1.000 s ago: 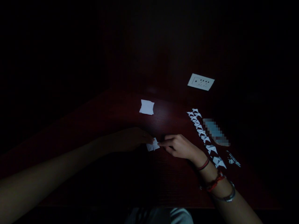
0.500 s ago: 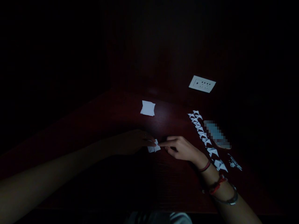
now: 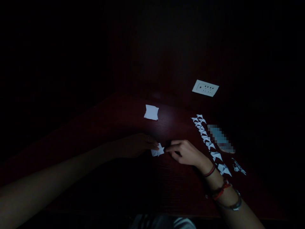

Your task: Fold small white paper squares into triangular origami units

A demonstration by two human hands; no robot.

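The scene is very dark. A small folded white paper piece [image 3: 157,150] lies on the dark red table [image 3: 171,187]. My left hand [image 3: 135,145] presses its fingertips onto the piece's left side, fingers drawn together. My right hand [image 3: 184,151] sits just right of the piece, fingers curled and forefinger pointing at its edge; whether it touches the paper I cannot make out. Red bands and a metal bracelet circle my right wrist.
A white paper square [image 3: 151,112] lies farther back. A long row of several folded white paper pieces [image 3: 209,144] runs diagonally at the right, beside a blurred-out object [image 3: 220,138]. A white socket plate [image 3: 205,88] sits on the back wall. More paper scraps [image 3: 239,167] lie far right.
My right forefinger has drawn slightly back from the folded piece. The left hand stays on it. The view has shifted a little.
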